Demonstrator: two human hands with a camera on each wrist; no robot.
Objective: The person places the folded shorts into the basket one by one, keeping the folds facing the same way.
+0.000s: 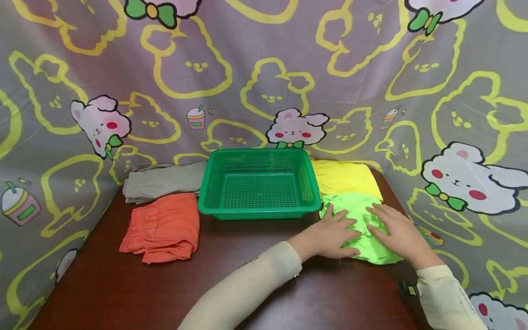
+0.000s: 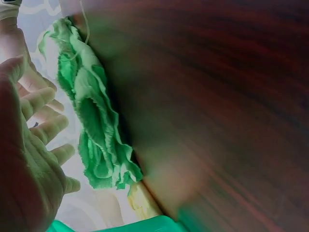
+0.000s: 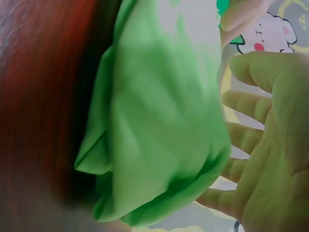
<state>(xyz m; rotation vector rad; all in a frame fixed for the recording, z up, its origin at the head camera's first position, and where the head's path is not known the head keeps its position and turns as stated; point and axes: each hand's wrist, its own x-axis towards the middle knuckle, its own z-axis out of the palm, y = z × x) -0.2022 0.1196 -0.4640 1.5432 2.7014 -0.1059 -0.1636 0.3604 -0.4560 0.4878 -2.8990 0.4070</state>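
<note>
A folded bright green garment lies on the right side of the table, its layers and ruffled edge showing in the left wrist view. My left hand is over its left side, palm down with fingers spread. Over the right side is my right hand, also with fingers extended and parted. In the left wrist view a gap shows between the left fingers and the green cloth. The right fingers come close to the green folds in the right wrist view. Neither hand grips anything.
A green plastic basket stands at the back centre. Behind the green garment lies folded yellow cloth. Folded grey cloth and an orange garment lie left on the dark wooden table. Patterned curtains enclose the table.
</note>
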